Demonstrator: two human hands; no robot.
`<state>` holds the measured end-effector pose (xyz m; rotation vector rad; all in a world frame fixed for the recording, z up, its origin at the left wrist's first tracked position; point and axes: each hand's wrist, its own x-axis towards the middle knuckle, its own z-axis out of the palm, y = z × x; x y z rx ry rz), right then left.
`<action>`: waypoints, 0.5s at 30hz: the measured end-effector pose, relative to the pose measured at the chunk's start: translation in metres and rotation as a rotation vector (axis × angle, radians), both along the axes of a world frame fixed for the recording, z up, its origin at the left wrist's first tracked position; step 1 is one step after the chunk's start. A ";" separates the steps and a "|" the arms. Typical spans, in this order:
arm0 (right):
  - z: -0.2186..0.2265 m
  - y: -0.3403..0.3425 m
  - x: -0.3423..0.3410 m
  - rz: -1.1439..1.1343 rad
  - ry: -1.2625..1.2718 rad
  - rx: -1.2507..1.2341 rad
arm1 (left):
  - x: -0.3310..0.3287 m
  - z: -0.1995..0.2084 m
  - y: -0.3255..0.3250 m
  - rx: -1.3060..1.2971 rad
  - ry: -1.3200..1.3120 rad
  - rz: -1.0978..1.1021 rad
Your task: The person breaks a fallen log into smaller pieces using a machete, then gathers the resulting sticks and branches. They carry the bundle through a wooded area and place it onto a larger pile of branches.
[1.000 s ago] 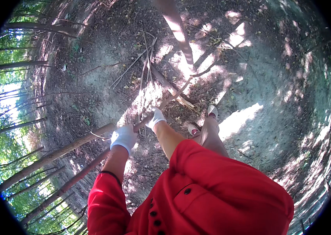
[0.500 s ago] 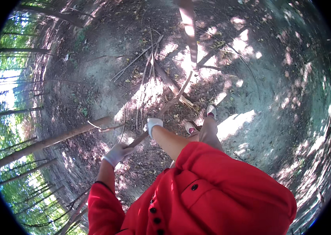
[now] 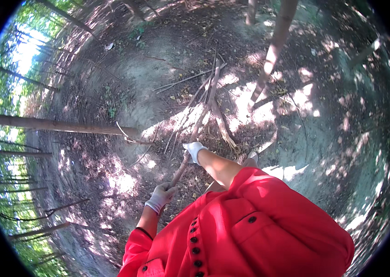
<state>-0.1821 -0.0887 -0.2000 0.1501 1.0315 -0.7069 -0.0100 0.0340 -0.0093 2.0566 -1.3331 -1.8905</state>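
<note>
Both my hands wear white gloves and are closed round one long bare branch [image 3: 180, 172]. My left hand [image 3: 160, 196] grips its near end, close to my body. Farther up, my right hand [image 3: 195, 152] wraps round the same branch. From there the branch slants away and to the right, toward a splintered piece of wood [image 3: 221, 125] lying on the ground. Its far part overlaps that wood and other sticks, so I cannot tell exactly where it ends or whether it touches them.
Several thin sticks [image 3: 183, 121] lie beyond my hands. A tree trunk [image 3: 272, 57] rises at the far right, and another trunk [image 3: 61, 125] stands to the left with a thin twig [image 3: 132, 140] by its base. Leaves litter the sunlit dirt [image 3: 144, 92]. My shoe [image 3: 253, 156] shows beside my right arm.
The view has turned and shifted, so trunks and sticks sit differently. The branch now points more steeply away, its far part swung left over the splintered wood. Both hands keep their grip.
</note>
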 end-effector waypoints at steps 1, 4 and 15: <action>0.028 0.007 -0.004 0.117 0.089 -0.017 | 0.010 -0.009 0.007 -0.021 -0.012 0.019; 0.050 0.003 -0.019 0.340 0.317 -0.117 | 0.017 -0.022 0.010 -0.088 -0.016 0.043; -0.007 -0.057 -0.183 0.400 0.384 -0.169 | 0.017 -0.106 -0.075 -0.446 -0.618 -0.333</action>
